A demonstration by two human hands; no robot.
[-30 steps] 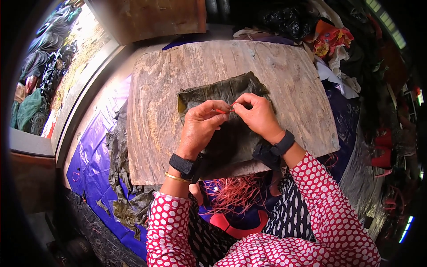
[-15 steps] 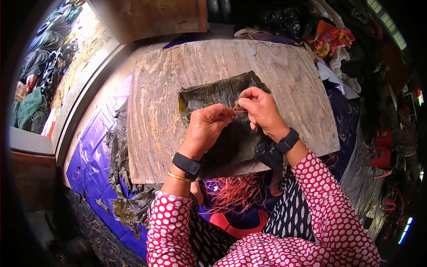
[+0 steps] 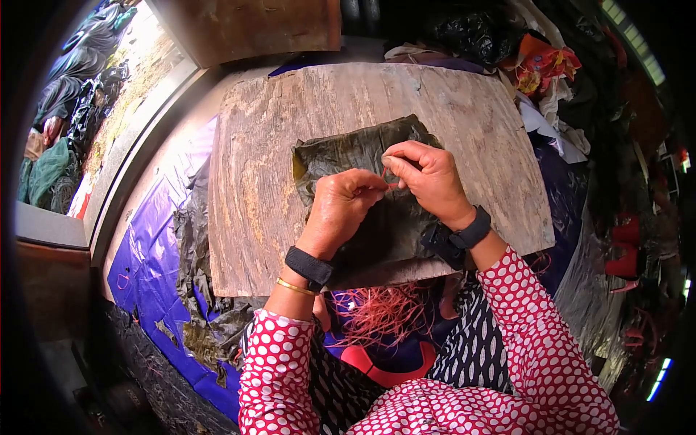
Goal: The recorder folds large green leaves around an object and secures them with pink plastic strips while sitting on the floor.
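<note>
Between my hands is a thin red strand [image 3: 384, 172], looped over a dark olive, leaf-like wrapper sheet [image 3: 348, 151]. The sheet is roughly rectangular, with creased and raised edges. My left hand [image 3: 339, 206] is closed, pinching the strand between thumb and fingers. Just right of it, my right hand [image 3: 429, 181] pinches the same strand with thumb and forefinger, its other fingers curled. Both hands hover over the sheet and hide its lower middle. Under it lies a weathered wooden board [image 3: 254, 167].
Below the board's near edge sits a heap of loose red strands [image 3: 380, 313]. Crumpled dark sheets [image 3: 196, 254] lie on blue plastic [image 3: 148, 272] at the left. A red and orange cloth bundle [image 3: 544, 65] and black bags [image 3: 475, 36] are at the far right.
My hands have come closer together and the strand's visible stretch between them is shorter. The right hand has shifted slightly; both still pinch the strand.
</note>
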